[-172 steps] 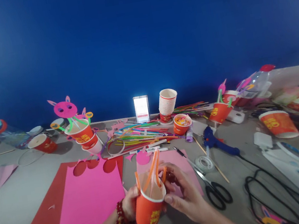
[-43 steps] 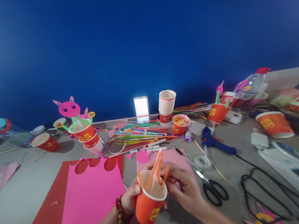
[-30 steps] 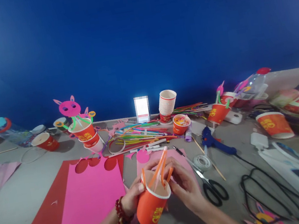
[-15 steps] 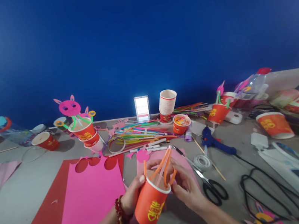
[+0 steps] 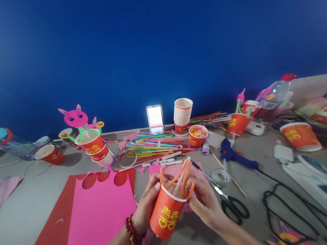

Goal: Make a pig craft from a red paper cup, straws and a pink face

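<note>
A tilted red paper cup (image 5: 167,217) with yellow lettering is between my hands, its open mouth facing up and to the right. My left hand (image 5: 147,208), with a beaded bracelet at the wrist, is closed round the cup's left side and rim. Orange pipe cleaners (image 5: 191,191) stick out of the cup and bend over its rim, beside a pale straw-like stick (image 5: 181,174). At the right rim, my right hand (image 5: 203,201) has its fingers curled and pinched about the bent orange pipe cleaner. Its fingertips are partly hidden behind the loops.
Pink foam sheet (image 5: 101,219) with cut-out holes overlaps a red sheet (image 5: 53,222) at left. Black-handled scissors (image 5: 234,206), a tape roll (image 5: 221,176) and a blue glue gun (image 5: 237,158) with its cord lie at right. Behind are pipe cleaners (image 5: 157,146) and stacked cups (image 5: 183,113).
The cup has shifted slightly up and to the right and turned, so more of its yellow lettering shows. Both hands moved along with it, still gripping.
</note>
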{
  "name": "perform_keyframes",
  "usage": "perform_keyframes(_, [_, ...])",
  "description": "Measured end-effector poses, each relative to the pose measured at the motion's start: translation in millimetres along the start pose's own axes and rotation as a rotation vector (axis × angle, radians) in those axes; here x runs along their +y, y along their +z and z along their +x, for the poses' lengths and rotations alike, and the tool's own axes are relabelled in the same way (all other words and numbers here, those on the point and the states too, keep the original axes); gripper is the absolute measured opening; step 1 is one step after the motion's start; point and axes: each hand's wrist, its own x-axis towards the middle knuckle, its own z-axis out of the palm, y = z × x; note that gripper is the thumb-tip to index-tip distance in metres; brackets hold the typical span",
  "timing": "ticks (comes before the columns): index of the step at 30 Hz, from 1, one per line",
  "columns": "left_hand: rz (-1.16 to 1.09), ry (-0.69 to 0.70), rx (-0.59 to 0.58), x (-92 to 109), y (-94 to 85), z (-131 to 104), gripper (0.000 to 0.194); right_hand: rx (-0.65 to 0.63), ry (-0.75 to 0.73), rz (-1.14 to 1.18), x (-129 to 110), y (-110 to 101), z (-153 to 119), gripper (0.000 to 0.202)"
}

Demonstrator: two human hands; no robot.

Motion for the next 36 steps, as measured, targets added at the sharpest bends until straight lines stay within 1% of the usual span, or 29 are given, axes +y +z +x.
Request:
perform_keyframes(2, [0.027, 0.022, 0.031, 2, 2.3, 0, 0.019, 0.028, -0.018, -0.031, -1, -1, 2, 0.011])
perform_keyframes(6, [0.018, 0.017, 0.09, 3, 4.0, 1, 0.019, 0.08, -0.083, -0.115, -3, -2, 4, 0.015])
perform_keyframes(8, [0.026, 0.037, 0.103, 1, 2.3, 1, 0.016, 0.08, -0.104, -0.154, -5, -3, 4, 0.015])
perform_keyframes(10, [0.08, 0.081, 0.125, -1, -0.2, 1, 0.012, 0.072, -0.109, -0.177, -5, -3, 4, 0.014])
perform_keyframes(12, [0.205, 0.151, 0.165, -3, -2.3, 0, 0.011, 0.073, -0.105, -0.187, -5, -3, 3, 0.015])
perform_keyframes(16, [0.581, 0.317, 0.243, -3, -4.1, -6, 0.019, 0.088, -0.108, -0.216, -2, -5, 2, 0.016])
perform_keyframes(18, [0.715, 0.358, 0.235, 0, -5.0, -10, 0.024, 0.09, -0.117, -0.241, -2, -6, 2, 0.016])
perform_keyframes(21, [0.815, 0.388, 0.138, 4, -7.2, -14, 0.035, 0.096, -0.138, -0.286, -2, -6, 2, 0.014])
perform_keyframes(24, [0.963, 0.428, 0.028, 7, -7.6, -14, 0.062, 0.104, -0.149, -0.331, -1, -7, 2, 0.014])
perform_keyframes(26, [1.076, 0.435, 0.014, 7, -6.2, -13, 0.072, 0.111, -0.155, -0.347, 1, -8, 2, 0.015])
perform_keyframes(30, [1.274, 0.425, 0.033, 5, -2.4, -13, 0.068, 0.122, -0.19, -0.327, 3, -8, 4, 0.016])
perform_keyframes(33, [1.456, 0.499, 0.019, 0, -0.9, -14, 0.072, 0.121, -0.198, -0.316, 1, -5, 4, 0.016])
perform_keyframes(36, [1.592, 0.568, 0.044, -4, 0.1, -14, 0.078, 0.133, -0.192, -0.328, -1, -1, 3, 0.016])
